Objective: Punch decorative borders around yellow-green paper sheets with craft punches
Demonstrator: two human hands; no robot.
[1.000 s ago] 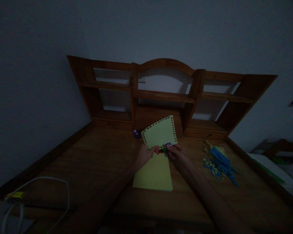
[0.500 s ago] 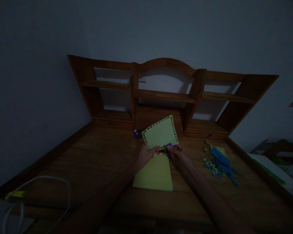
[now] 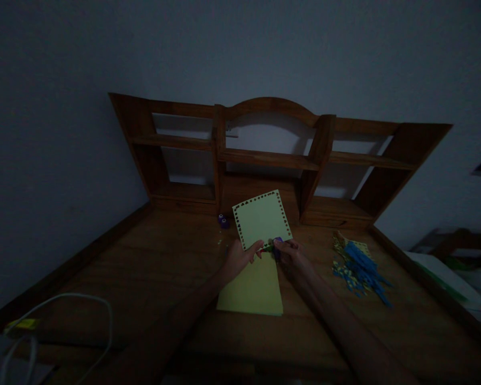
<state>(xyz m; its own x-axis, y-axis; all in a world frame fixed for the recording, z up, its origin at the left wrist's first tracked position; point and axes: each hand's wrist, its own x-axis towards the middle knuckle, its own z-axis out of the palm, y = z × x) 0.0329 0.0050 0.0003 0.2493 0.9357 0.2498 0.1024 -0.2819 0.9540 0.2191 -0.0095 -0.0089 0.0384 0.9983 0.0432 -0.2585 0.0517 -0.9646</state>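
My left hand [image 3: 240, 255] pinches the lower edge of a pale yellow sheet [image 3: 261, 219] whose border is punched with small shapes; the sheet stands up from the desk. My right hand [image 3: 293, 256] is closed around a small green and purple punch [image 3: 273, 245] set on that same lower edge, right beside the left fingers. Beneath both hands a second plain yellow sheet [image 3: 253, 289] lies flat on the wooden desk [image 3: 144, 267].
A small purple punch [image 3: 223, 220] sits behind the sheet to the left. Blue and yellow paper strips and scraps [image 3: 358, 267] are piled at the right. A wooden shelf unit [image 3: 272, 155] stands along the desk's back. A white cable [image 3: 64, 315] loops at the near left.
The punched sheet has turned slightly and stands more squarely. Both hands stay at its lower edge with the punch.
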